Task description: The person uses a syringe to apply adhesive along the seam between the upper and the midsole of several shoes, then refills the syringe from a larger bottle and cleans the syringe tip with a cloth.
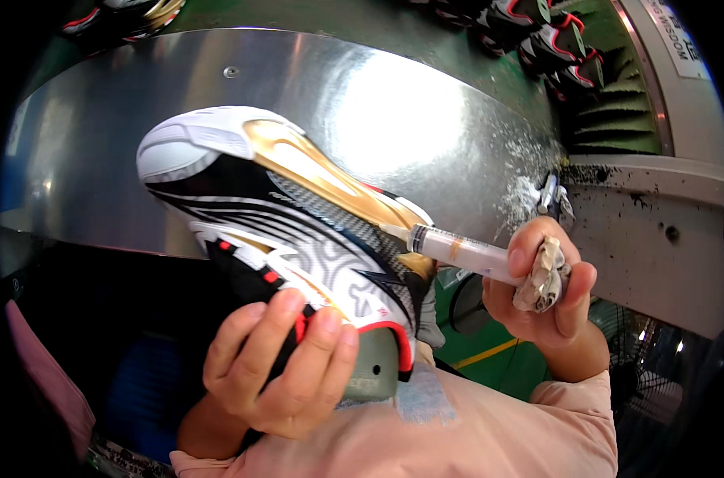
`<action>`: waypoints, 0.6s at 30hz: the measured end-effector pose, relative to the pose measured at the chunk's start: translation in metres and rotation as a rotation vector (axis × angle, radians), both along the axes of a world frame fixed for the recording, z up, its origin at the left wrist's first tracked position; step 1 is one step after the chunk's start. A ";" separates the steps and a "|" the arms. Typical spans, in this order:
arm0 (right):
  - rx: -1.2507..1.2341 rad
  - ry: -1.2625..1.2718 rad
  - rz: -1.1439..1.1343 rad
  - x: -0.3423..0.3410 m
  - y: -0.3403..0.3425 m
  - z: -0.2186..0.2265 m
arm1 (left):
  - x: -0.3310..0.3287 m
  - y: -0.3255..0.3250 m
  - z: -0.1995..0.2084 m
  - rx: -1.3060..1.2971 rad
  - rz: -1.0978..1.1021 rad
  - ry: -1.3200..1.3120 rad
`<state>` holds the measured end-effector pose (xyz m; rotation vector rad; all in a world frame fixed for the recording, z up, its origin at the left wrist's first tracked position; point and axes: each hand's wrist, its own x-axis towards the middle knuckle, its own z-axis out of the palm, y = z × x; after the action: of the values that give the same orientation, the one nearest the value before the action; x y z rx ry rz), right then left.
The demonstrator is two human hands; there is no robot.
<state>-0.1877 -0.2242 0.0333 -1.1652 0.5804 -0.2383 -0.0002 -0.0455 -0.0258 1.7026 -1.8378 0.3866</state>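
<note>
Head view: the left hand (pixel 278 366) grips a white, black and gold sports shoe (pixel 298 227) by its heel end, sole turned up, in front of a shiny metal surface (pixel 394 103). The right hand (pixel 537 295) is closed around a syringe (pixel 465 253), its tip touching the gold sole near the heel. Application looks under way; how much of the seam is treated I cannot tell. More shoes (pixel 549 40) wait far right.

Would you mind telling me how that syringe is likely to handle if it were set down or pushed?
The syringe looks like a round, clear plastic barrel, so it would probably roll on the smooth metal surface. It seems light, since the right hand holds it alone. Its crusted plunger end suggests tackiness.
</note>
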 end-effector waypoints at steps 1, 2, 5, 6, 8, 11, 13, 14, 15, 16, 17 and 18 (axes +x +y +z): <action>0.027 -0.008 -0.007 -0.002 0.002 -0.001 | 0.003 0.003 -0.002 0.002 -0.015 -0.009; 0.049 -0.020 -0.012 -0.005 0.000 -0.003 | 0.006 0.004 -0.004 0.007 -0.019 -0.012; 0.098 -0.019 -0.044 -0.006 -0.001 -0.003 | 0.016 0.008 -0.012 -0.005 -0.034 -0.028; 0.098 -0.005 -0.052 -0.006 0.001 0.000 | 0.019 0.008 -0.015 -0.015 -0.040 -0.034; 0.086 0.040 -0.068 -0.002 0.002 0.006 | 0.023 0.009 -0.019 -0.022 -0.044 -0.031; 0.082 0.086 -0.042 0.009 0.000 0.016 | 0.032 0.008 -0.021 -0.004 -0.057 -0.015; 0.023 0.172 -0.037 0.027 -0.001 0.031 | 0.037 0.007 -0.021 0.010 -0.072 -0.002; -0.003 0.201 -0.034 0.034 -0.002 0.036 | 0.040 0.005 -0.021 0.007 -0.081 0.006; -0.029 0.227 -0.031 0.039 -0.004 0.042 | 0.042 0.003 -0.022 0.004 -0.091 0.013; -0.094 0.260 -0.037 0.047 -0.003 0.046 | 0.044 0.000 -0.024 -0.028 -0.102 0.005; -0.160 0.295 -0.039 0.057 -0.004 0.050 | 0.046 -0.004 -0.026 -0.038 -0.115 0.006; -0.155 0.371 -0.048 0.048 0.010 0.057 | 0.034 0.004 -0.026 -0.024 -0.125 0.024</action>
<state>-0.1393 -0.2142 0.0906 -1.3577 0.9293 -0.1085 0.0343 -0.0415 -0.0520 1.5603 -1.9033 0.3330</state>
